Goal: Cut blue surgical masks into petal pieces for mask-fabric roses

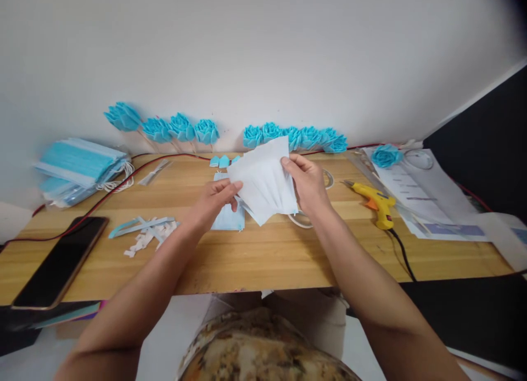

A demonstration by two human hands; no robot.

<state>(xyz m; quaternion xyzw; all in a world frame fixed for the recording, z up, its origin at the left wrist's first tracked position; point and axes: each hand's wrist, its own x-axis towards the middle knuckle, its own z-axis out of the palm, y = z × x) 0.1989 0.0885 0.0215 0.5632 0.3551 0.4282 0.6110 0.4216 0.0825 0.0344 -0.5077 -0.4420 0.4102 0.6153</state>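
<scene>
A thin, pale sheet of face mask fabric, faintly pleated, is spread in the air above the table. My left hand pinches its left edge between thumb and fingers. On the opposite side, my right hand grips the upper right edge, thumb on top. Beneath the sheet lies a light blue stack of mask pieces, partly covered by my left hand and the sheet. Small blue cut petals sit just behind. Pale loops show beside my right hand; what they belong to is hidden.
Blue paper-like flowers line the wall. Face masks are piled at left, near a phone and cut strips with scraps. To the right lie a yellow glue gun, printed sheets and another flower.
</scene>
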